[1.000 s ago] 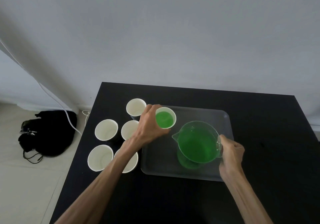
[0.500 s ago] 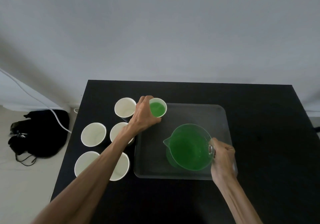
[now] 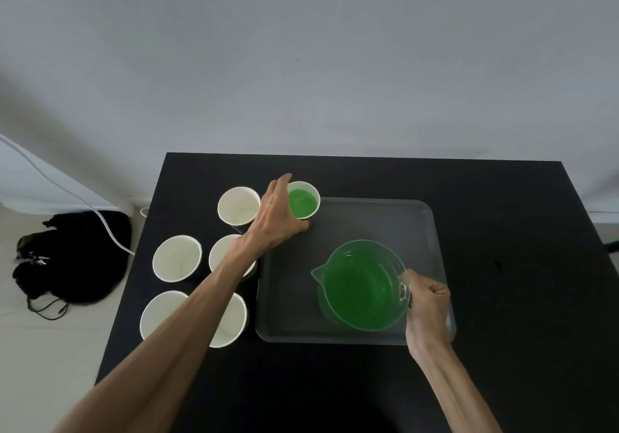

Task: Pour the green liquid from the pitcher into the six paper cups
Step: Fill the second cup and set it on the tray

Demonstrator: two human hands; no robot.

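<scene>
Left hand (image 3: pixel 278 214) is wrapped around the one filled cup (image 3: pixel 303 200), fingers curled round its side, thumb low near the base; that cup sits at the far left corner of the tray (image 3: pixel 425 231), right at the tray's edge, and has green liquid (image 3: pixel 302 203) well up inside it; can't tell if the cup's bottom is on the tray or just off it. Right hand (image 3: pixel 427 302) has its fingers curled round the handle of the pitcher (image 3: pixel 363 285); pitcher is clear, upright or close to it, spout pointing left, still a lot of green in it; it's over the near middle of the tray, can't tell whether it's resting there or lifted a bit.

Tray is clear plastic, lying on the black surface (image 3: pixel 502 265), a bit right of centre. The other five cups are all off the tray along the surface's left edge, all white inside; far cup (image 3: pixel 238 205) just left of the filled one; two in the middle row, left one (image 3: pixel 177 258) and right one (image 3: pixel 223 255), the right partly under the left forearm; two nearest, outer cup (image 3: pixel 160 313) and inner cup (image 3: pixel 232 322), also partly covered by the arm.

On the floor left of the surface there's a black bag (image 3: pixel 73 258) with a white cable (image 3: pixel 50 181) running across it.
</scene>
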